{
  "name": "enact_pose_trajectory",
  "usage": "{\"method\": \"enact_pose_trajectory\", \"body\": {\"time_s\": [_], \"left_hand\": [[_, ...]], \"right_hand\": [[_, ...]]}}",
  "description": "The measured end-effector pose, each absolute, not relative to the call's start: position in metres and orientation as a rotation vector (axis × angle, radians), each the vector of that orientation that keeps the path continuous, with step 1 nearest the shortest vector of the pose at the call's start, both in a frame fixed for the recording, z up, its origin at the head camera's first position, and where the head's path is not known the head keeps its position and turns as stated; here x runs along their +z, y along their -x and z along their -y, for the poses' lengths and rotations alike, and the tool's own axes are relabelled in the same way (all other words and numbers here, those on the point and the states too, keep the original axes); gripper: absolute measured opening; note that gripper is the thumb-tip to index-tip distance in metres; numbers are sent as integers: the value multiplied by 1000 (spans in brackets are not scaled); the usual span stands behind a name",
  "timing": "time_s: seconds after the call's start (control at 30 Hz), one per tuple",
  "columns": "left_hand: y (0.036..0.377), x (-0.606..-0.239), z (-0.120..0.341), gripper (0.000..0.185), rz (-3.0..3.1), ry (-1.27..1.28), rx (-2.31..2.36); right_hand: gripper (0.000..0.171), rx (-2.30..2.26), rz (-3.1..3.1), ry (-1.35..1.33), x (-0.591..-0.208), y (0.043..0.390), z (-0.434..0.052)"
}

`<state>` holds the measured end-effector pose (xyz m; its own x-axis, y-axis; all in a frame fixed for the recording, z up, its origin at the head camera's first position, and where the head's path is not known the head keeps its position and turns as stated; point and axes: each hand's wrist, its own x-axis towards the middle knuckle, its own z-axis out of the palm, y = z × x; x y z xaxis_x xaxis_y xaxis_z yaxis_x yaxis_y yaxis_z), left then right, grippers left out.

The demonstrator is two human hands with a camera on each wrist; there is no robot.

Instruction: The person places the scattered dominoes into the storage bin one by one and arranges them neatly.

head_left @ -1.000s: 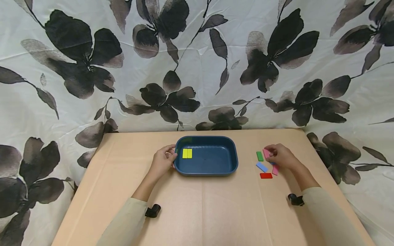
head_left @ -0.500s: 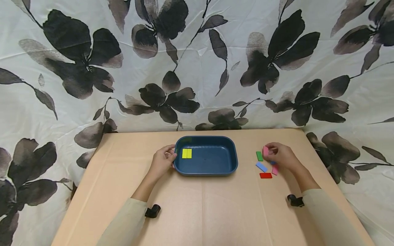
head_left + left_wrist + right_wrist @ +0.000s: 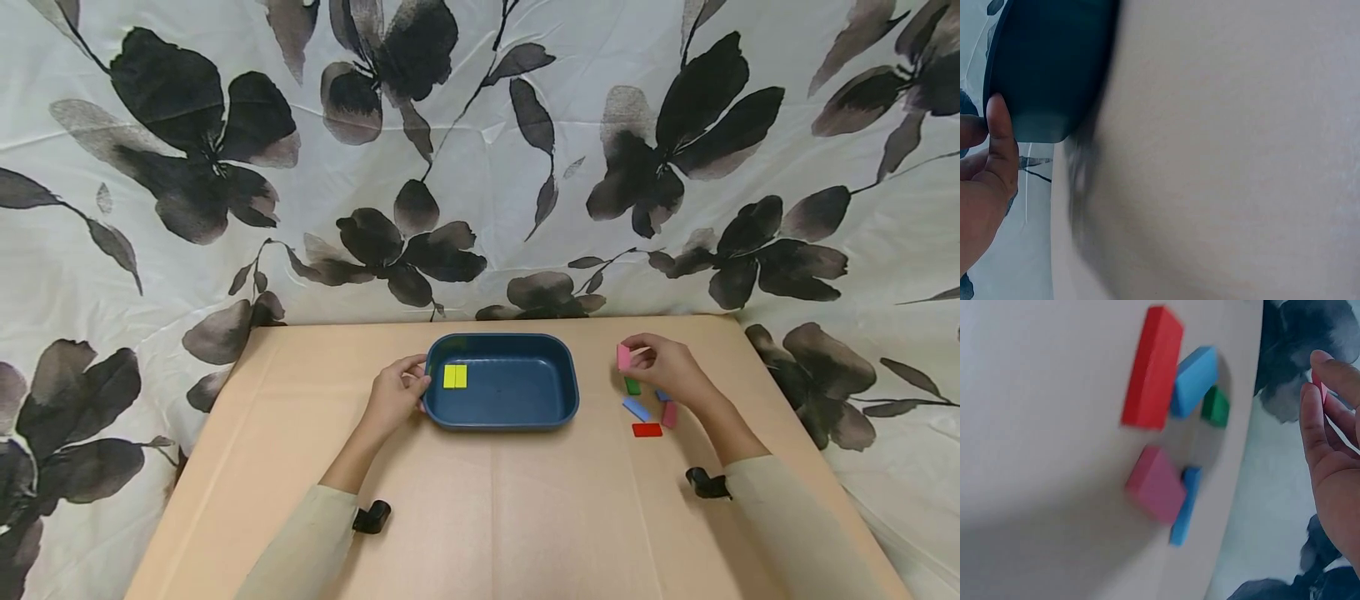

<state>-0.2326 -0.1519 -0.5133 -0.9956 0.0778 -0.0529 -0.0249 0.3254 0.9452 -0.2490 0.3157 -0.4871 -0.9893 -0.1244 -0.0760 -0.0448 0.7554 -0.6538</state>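
A dark blue tray [image 3: 502, 421] stands near the table's far edge, with two yellow blocks [image 3: 455, 377] side by side in its left part. My left hand [image 3: 395, 392] grips the tray's left rim between thumb and fingers, as the left wrist view also shows on the tray wall [image 3: 1054, 69]. My right hand [image 3: 670, 367] pinches a pink block [image 3: 623, 357] by its edge, held up off the table. Below it lie a green block [image 3: 632, 386], a light blue block [image 3: 637, 408], a red block [image 3: 647, 430], a second pink block [image 3: 669, 414] and another blue block [image 3: 662, 395].
The wooden table [image 3: 495, 517] reaches back to a white cloth [image 3: 525, 192] printed with dark flowers. The loose blocks lie close together to the right of the tray, some partly under the right hand's fingers in the head view.
My right hand has lifted the pink block from the group and carried it left toward the tray. The left hand stays on the rim, and the tray has barely moved.
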Motion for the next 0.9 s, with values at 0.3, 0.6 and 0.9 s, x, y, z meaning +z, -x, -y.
{"method": "enact_pose_trajectory", "body": {"time_s": [0.3,0.6,0.9], "left_hand": [[232,-512,151,41,-2498,-47,1767],[224,-510,159,41,-2460,-63,1750],[214,-503,170,41,-2431,-101,1724]], "right_hand": [[48,-1096,-2826,259,-472,255,-285],[47,-1138,-2788,382,-455,245,-239],[47,-1138,-2756,462,-442,231,-185]]}}
